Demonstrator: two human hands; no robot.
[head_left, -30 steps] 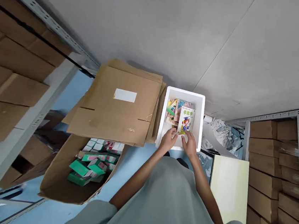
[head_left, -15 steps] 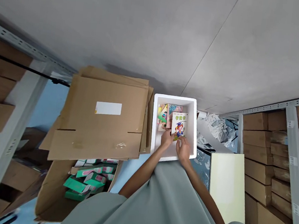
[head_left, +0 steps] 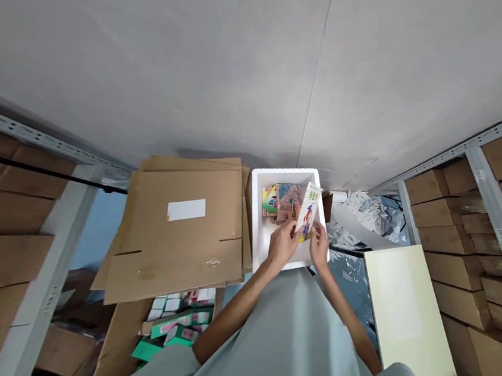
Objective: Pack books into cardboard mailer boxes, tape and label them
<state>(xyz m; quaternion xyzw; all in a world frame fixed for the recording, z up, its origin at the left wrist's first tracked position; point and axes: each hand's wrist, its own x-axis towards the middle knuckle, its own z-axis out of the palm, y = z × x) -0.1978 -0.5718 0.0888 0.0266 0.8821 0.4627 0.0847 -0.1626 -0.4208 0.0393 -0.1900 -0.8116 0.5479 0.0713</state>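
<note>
A white booklet (head_left: 309, 211) with a cartoon figure on its cover is held over the foam box, tilted so that its cover looks narrow. My left hand (head_left: 282, 245) is closed on its lower left side. With its fingers at the lower right edge, my right hand (head_left: 318, 244) also grips the booklet. The white foam box (head_left: 285, 172) surrounds several books. Among these are a pink and blue book (head_left: 288, 197) and a green and yellow book (head_left: 270, 201), both lying left of the held booklet.
Flattened cardboard (head_left: 182, 246) is stacked to the left, above an open carton holding green boxes (head_left: 177, 334). Right of the foam box lie crumpled white wrapping (head_left: 367, 215) and a pale yellow board (head_left: 408, 312). Shelves with brown cartons (head_left: 453, 269) line both sides.
The booklet has gone from lying nearly face up to being lifted and turned steeply on edge, with both hands on it. The camera view has shifted and tilted.
</note>
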